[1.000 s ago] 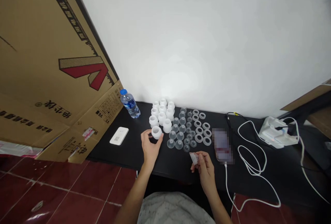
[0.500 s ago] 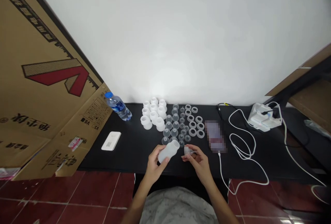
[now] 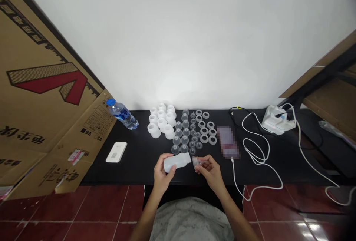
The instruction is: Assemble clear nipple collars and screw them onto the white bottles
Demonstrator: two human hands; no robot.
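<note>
My left hand (image 3: 162, 171) is closed around a small white plastic bottle (image 3: 177, 161), held on its side with the mouth pointing right. My right hand (image 3: 210, 168) pinches a small clear plastic piece (image 3: 197, 162) just right of the bottle's mouth, a small gap between them. Both hands hover over the near edge of the black table (image 3: 139, 163). Behind them stand several white bottles (image 3: 161, 121), several clear caps (image 3: 182, 137) and several white rings (image 3: 206, 129) in rows.
A water bottle (image 3: 121, 114) lies at the back left beside a large leaning cardboard box (image 3: 41, 96). A white flat device (image 3: 116, 152) lies left of my hands. A phone (image 3: 227, 141), white cables (image 3: 257, 155) and a white charger (image 3: 278, 121) are on the right.
My left hand took a white bottle from the group and brought it toward me, turning it on its side. My right hand moved its clear piece close to the bottle's mouth. The view shifted.
</note>
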